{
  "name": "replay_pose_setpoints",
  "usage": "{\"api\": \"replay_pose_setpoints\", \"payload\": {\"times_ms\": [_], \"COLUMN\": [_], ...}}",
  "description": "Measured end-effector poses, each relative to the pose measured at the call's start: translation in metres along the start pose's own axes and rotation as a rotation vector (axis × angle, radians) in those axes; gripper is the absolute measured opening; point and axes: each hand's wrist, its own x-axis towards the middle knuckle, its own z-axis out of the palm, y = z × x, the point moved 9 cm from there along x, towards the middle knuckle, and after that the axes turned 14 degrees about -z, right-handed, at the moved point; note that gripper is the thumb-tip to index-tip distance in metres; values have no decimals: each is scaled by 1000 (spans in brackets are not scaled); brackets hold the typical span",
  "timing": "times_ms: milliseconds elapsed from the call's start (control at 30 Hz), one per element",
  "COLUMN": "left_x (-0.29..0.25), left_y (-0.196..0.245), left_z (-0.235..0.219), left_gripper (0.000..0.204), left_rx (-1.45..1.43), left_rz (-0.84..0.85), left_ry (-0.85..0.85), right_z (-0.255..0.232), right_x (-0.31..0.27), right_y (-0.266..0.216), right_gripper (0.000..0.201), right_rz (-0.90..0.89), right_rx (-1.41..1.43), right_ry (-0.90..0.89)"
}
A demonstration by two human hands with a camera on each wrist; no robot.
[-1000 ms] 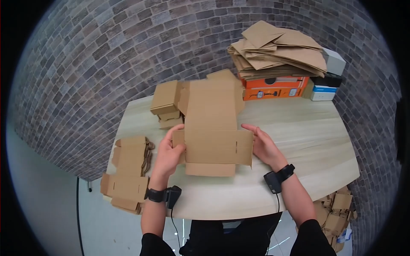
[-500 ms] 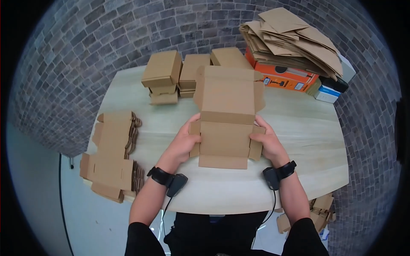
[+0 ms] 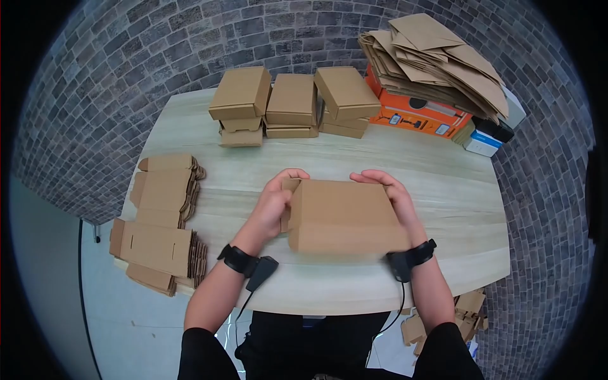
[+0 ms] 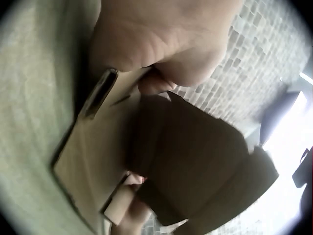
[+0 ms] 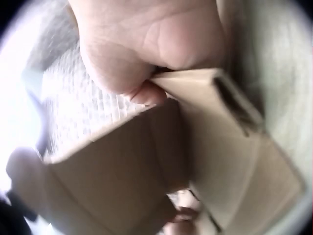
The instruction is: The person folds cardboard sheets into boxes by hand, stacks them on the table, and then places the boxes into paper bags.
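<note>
A part-folded brown cardboard box (image 3: 345, 212) is held between both hands, its wide panel tilted towards the person and slightly blurred. The left hand (image 3: 272, 208) grips its left side, thumb at the side flap. At the right side, the right hand (image 3: 401, 201) holds the edge, fingers reaching behind. In the left wrist view, the left hand (image 4: 161, 44) pinches a doubled side wall (image 4: 100, 93), and the big panel (image 4: 195, 152) stands at an angle to the base. The right wrist view has the right hand (image 5: 151, 41) pinching the opposite doubled wall (image 5: 237, 105).
Closed boxes (image 3: 291, 98) stand stacked along the table's back. Flat cardboard blanks (image 3: 158, 247) lie at the left edge. Back right, a pile of flat cardboard (image 3: 437, 60) rests on an orange box (image 3: 415, 117), beside smaller boxes (image 3: 484, 142). More cardboard (image 3: 468, 310) lies below the table's right side.
The cardboard's side flaps, spread out earlier, have been folded up at the sides. Its far panel has swung up and over towards the person. The head view has shifted, showing more of the back boxes.
</note>
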Motion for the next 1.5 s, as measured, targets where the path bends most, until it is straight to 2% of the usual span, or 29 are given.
{"api": "replay_pose_setpoints", "payload": {"times_ms": [33,67,133,167,200,267,300,367,400,467,500,567,700,800,867,967,1067,1300,1367,1400,1467,1500], "left_x": [-2,1,0,-2,-3,-2,-4,-9,-9,-4,-3,0,-3,-3,-6,-4,-2,-5,-6,-6,-19,-18], "left_y": [2,-3,2,1,4,2,5,4,4,-6,-9,-12,-10,-4,7,11,17,14,18,17,34,33], "left_z": [-4,-3,7,13,14,26,23,33,33,26,27,22,22,20,20,12,-2,3,0,0,12,11], "left_gripper": [43,43,47,37,37,30,30,39,39,38,38,42,48,45,39,33,31,29,29,29,30,30], "left_rx": [184,183,294,320,318,87,87,-22,-21,48,48,417,320,271,228,94,65,21,172,169,537,535], "left_rz": [45,45,252,264,265,181,183,100,101,38,36,84,23,80,168,216,244,204,304,302,506,504], "left_ry": [166,169,132,121,124,-125,-125,-324,-324,-203,-203,-14,-26,22,65,26,84,57,120,121,225,224], "right_z": [-5,-9,-1,3,1,2,2,11,13,16,16,16,19,23,24,16,5,20,23,27,34,32], "right_x": [2,2,-3,-4,-3,-3,-3,-3,-3,-4,-5,-4,-5,-6,-9,-7,1,-3,-4,-5,-7,-7], "right_y": [-1,-6,-6,-8,-7,-13,-13,-7,-6,-2,-2,-5,-6,-10,-20,-26,-30,-28,-28,-28,-23,-24], "right_gripper": [48,46,43,40,40,36,36,41,41,53,53,60,64,64,62,59,57,63,65,65,62,62], "right_rz": [-79,-158,-193,-231,-229,-305,-305,-243,-244,-206,-206,-224,-220,-249,-337,-351,-356,-345,-388,-385,-320,-317], "right_rx": [-282,-565,-467,-370,-370,-261,-262,-96,-95,-207,-206,-501,-529,-514,-264,-233,-264,-224,-386,-386,-546,-547], "right_ry": [44,86,85,89,86,36,35,-57,-58,-46,-45,-85,-91,-67,-22,25,-22,-111,-111,-109,-114,-112]}}
